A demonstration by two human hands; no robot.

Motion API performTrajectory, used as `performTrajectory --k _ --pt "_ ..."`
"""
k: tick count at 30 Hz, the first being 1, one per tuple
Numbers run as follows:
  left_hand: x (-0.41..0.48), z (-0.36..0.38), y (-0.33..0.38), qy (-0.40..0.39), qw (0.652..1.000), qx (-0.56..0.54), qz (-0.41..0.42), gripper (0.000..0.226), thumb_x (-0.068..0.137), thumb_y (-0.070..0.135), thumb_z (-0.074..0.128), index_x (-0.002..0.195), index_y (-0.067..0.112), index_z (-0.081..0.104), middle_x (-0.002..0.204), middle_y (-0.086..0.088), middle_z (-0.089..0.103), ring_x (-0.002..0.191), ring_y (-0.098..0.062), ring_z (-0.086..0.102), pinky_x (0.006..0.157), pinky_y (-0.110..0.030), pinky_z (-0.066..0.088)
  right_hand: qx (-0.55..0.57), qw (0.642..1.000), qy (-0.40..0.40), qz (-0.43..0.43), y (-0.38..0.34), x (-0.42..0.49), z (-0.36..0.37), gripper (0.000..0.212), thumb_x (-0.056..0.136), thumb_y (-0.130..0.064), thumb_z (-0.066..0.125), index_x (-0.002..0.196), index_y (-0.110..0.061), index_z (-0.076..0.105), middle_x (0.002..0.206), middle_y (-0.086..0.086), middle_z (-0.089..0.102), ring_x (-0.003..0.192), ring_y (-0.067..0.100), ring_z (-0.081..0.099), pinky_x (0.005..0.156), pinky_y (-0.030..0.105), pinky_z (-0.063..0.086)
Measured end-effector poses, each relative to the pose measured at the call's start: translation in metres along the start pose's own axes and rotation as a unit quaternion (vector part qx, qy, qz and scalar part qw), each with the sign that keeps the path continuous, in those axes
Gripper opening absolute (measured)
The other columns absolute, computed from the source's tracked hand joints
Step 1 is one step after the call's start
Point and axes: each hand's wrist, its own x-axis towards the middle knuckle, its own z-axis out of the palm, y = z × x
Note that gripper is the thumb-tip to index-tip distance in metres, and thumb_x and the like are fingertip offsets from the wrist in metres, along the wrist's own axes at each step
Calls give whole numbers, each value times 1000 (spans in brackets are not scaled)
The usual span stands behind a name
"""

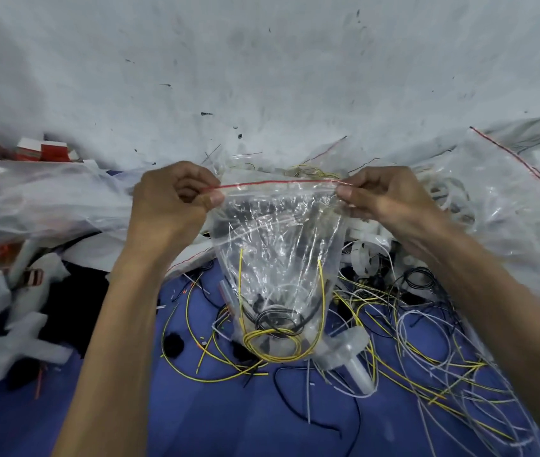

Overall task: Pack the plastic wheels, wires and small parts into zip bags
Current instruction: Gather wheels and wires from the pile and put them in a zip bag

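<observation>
Two hands hold one zip bag (275, 245) by its red seal.
Left hand (169, 206) at 9 o'clock, right hand (383, 199) at 3; both sets of fingers (214, 196) pinch the strip; yellow wires (275, 341) coil inside.

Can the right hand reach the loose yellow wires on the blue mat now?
Likely not yet: the right hand pinches a top corner of the zip bag, the left hand the other. The loose yellow wires lie uncovered below it, so nothing blocks.
</observation>
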Motion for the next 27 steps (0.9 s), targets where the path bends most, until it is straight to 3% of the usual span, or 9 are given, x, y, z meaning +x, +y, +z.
performTrajectory --k 5,9,12,15,18,20,23,25,27 --pt "0 -8 -2 -99 994 -15 -54 24 74 22 77 91 35 66 86 4 72 84 -10 67 74 -23 49 -68 995 -72 29 -5 -1 1 19 69 -28 71 83 -16 69 77 -4 73 75 12 70 67 20 56" --pt "-3 2 3 -79 996 -25 -18 26 74 14 77 85 35 68 85 10 69 75 2 65 64 -8 46 -68 995 -75 -15 -13 -1 6 5 76 -9 69 78 -14 68 70 -5 70 72 12 69 63 16 54" --pt "-2 3 3 -73 997 -23 3 34 75 8 76 89 38 67 73 11 61 70 2 61 66 -9 45 -71 992 -104 -22 -19 -2 4 5 72 -20 70 75 -16 71 72 -4 72 72 10 69 65 16 53" --pt "-5 5 7 -121 992 -40 -5 37 72 20 79 97 44 66 82 14 65 76 5 64 67 -8 46 -153 981 -116 -23 -24 -1 7 14 73 -31 72 82 -20 74 75 -5 72 69 5 67 60 11 48" --pt "-10 14 11 -141 989 -31 -21 14 67 36 79 80 37 72 83 12 73 77 1 67 65 -14 51 -215 972 -89 -42 -25 2 12 5 78 -23 72 81 -19 73 74 -6 72 71 6 68 68 19 53" --pt "-10 20 11 -117 993 -4 -20 6 72 31 78 71 31 72 74 13 72 72 -1 67 67 -22 51 -262 959 -86 -62 -27 2 16 4 82 -20 69 80 -17 71 74 -4 71 73 8 68 77 27 56" --pt "-9 25 11 -81 997 11 -4 11 76 21 77 72 30 71 69 15 70 67 1 65 66 -25 50 -310 942 -101 -76 -29 0 22 9 84 -23 66 87 -16 70 82 -3 70 78 11 67 83 34 55" --pt "-9 25 13 -67 998 18 8 8 77 21 76 76 28 71 75 14 71 72 1 66 70 -25 53 -327 936 -106 -82 -33 0 24 17 82 -28 68 93 -15 71 88 -1 71 80 14 67 79 27 54" --pt "-11 26 16 -88 996 8 6 6 76 25 77 80 23 73 80 9 73 79 -3 69 78 -25 55 -331 933 -100 -96 -35 0 25 17 81 -27 70 93 -16 73 84 -4 71 75 7 65 68 11 48"
